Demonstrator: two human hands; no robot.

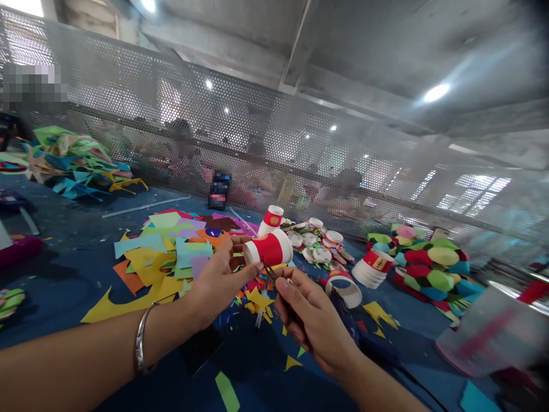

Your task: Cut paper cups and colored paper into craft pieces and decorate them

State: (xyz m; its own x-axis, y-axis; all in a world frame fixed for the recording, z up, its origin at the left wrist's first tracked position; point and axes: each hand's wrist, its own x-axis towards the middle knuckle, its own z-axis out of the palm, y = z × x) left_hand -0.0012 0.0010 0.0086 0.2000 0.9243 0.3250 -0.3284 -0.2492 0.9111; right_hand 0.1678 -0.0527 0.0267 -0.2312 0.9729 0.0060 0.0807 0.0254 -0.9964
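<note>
A red and white paper cup [270, 248] lies on its side in my left hand [221, 277], with the fingers and thumb closed round its left end. My right hand [302, 312] is closed on a small dark pointed tool [270, 270], whose tip meets the lower left side of the cup. The tool's lower part is hidden in my fingers, so its kind is unclear. Just behind the held cup stands another red and white cup [273, 218]. Yellow paper scraps [258, 300] lie below the cup.
Coloured paper pieces [150, 257] are heaped at the left. Cut cup bottoms [315, 240] are piled behind the hands. At the right are stacked cups [373, 268], a cup ring [344, 288], colourful paper balls [433, 266] and a translucent container [493, 329]. A perforated screen [240, 143] runs behind.
</note>
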